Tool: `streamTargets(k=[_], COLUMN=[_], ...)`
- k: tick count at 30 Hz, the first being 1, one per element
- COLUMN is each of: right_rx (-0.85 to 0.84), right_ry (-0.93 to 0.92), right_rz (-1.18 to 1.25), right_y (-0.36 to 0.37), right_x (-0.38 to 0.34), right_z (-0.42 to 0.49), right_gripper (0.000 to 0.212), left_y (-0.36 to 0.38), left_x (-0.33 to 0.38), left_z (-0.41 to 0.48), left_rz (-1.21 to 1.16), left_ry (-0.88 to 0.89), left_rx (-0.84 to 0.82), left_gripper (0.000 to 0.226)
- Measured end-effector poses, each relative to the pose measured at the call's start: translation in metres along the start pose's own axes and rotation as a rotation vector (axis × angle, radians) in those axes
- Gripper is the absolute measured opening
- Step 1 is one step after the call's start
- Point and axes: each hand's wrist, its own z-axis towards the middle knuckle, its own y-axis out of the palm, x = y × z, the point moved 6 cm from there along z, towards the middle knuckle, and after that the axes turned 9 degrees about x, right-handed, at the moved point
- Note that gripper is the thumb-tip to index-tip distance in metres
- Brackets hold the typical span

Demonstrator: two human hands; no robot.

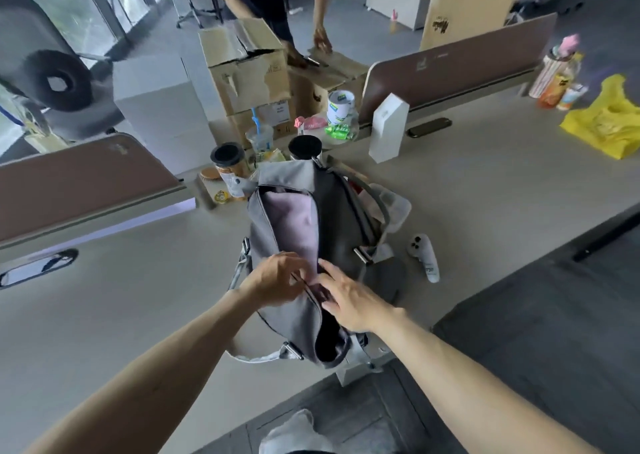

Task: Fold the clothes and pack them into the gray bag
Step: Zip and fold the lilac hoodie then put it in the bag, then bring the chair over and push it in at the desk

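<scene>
Pretty much packed, I reckon

My soft gray fabric duffel bag [298,322] sits by the counter's [138,298] near edge with a pale pink folded cloth [298,221] already inside. My left hand [273,280] pinches the opening's rim and my right hand [349,301] rests spread on it. Zipping up looks like all that's left.

Hands: two, left hand [277,280] and right hand [349,301]. Gray bag [341,218]: one, under fingers. Pink garment [294,225]: one, just beyond fingertips. Black-lidded jars: two, left jar [227,156], right jar [304,146], well beyond fingers. White controller [424,256]: one, right of fingers. Yellow plastic bag [606,124]: one, far right of fingers.
</scene>
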Motion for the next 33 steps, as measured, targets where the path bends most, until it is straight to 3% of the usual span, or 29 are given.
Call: streamTargets(k=[2, 4, 7, 12, 16, 20, 24, 33], right_rx=[-0.064, -0.018, 0.239, 0.58, 0.738, 0.908, 1.069, 1.173], right_ry=[0.054, 0.18, 0.352, 0.581, 0.797, 1.019, 1.182, 1.558], right_rz=[-0.008, 0.056, 0.2, 0.155, 0.019, -0.132, -0.311, -0.462], right_y=[0.013, 0.012, -0.015, -0.066, -0.113, -0.157, -0.189, -0.17], right_x=[0.001, 0.002, 0.006, 0.027, 0.029, 0.005, -0.036, -0.131], right_z=[0.005, 0.013, 0.021, -0.028, -0.119, -0.231, -0.339, -0.561], right_gripper=[0.058, 0.046, 0.019, 0.025, 0.031, 0.025, 0.017, 0.015], left_y=[-0.012, -0.022, -0.029, -0.028, -0.013, 0.005, 0.011, 0.022], left_x=[-0.006, -0.006, 0.001, 0.042, 0.12, 0.224, 0.32, 0.496], left_z=[0.016, 0.031, 0.05, 0.097, 0.12, 0.108, 0.073, -0.068], left_rz=[-0.027, -0.067, -0.117, -0.209, -0.223, -0.206, -0.187, -0.249], left_ry=[-0.014, 0.003, 0.087, 0.298, 0.451, 0.585, 0.748, 1.094], left_rx=[0.093, 0.122, 0.09, 0.022, -0.005, -0.103, -0.148, -0.257], left_gripper=[0.014, 0.015, 0.017, 0.012, 0.023, 0.01, 0.015, 0.022])
